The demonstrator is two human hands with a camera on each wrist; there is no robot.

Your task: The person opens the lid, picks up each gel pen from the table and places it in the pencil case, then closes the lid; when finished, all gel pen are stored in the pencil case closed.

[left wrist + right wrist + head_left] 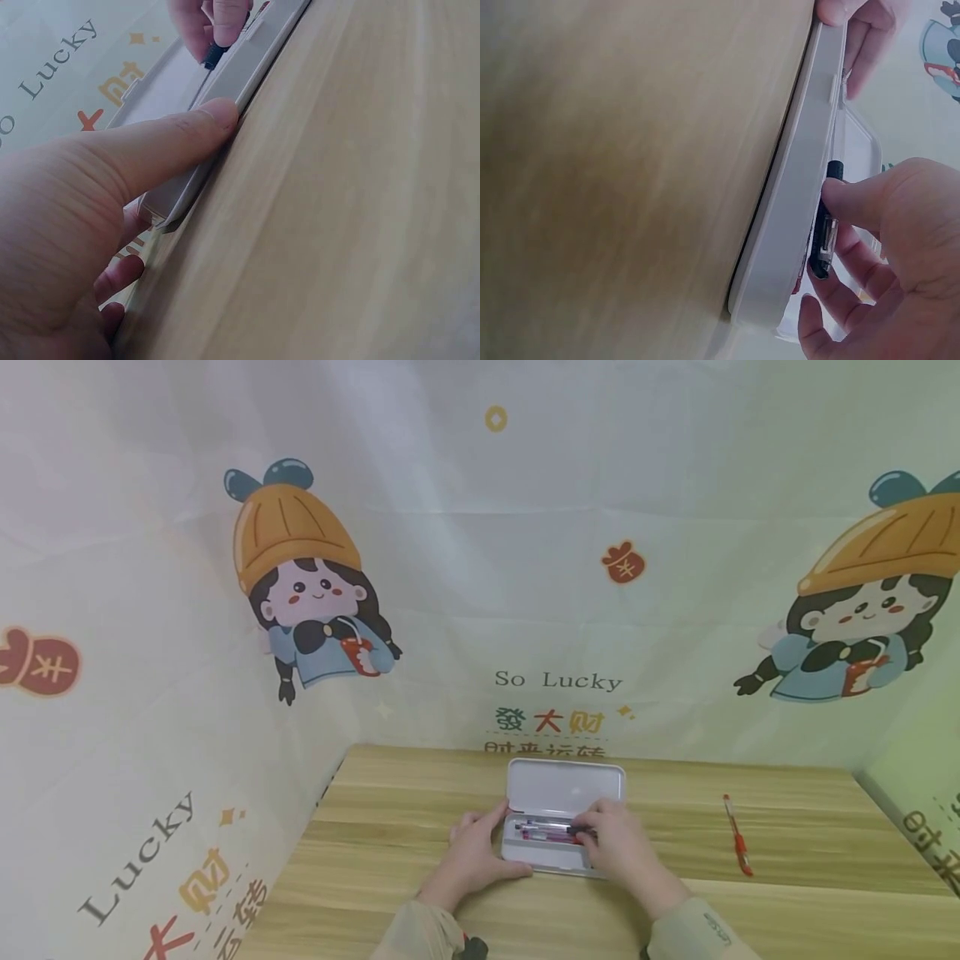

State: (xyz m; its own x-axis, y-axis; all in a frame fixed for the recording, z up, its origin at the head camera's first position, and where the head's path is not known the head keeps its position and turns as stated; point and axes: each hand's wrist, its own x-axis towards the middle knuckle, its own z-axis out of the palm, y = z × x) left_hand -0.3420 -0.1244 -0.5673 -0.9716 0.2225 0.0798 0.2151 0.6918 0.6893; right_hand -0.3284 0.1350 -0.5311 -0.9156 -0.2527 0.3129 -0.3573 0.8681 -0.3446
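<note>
A white pencil case (551, 857) lies open on the table, its lid (566, 787) tipped back. My left hand (472, 858) grips its left end, the thumb on the front edge and the fingers round the side. Inside the tray are several pens (542, 829), clear-barrelled, some with pink or red parts. Over the right part of the case, my right hand (618, 843) pinches a pen with a black cap (827, 225) between thumb and fingers. The left wrist view also shows that black cap (215, 55); the fingers hide part of the pen.
To the right of the case, a red-capped pen (738, 839) lies alone on the wooden table (810, 843). A printed cloth (450, 568) with cartoon figures and lettering hangs behind the table and along its sides.
</note>
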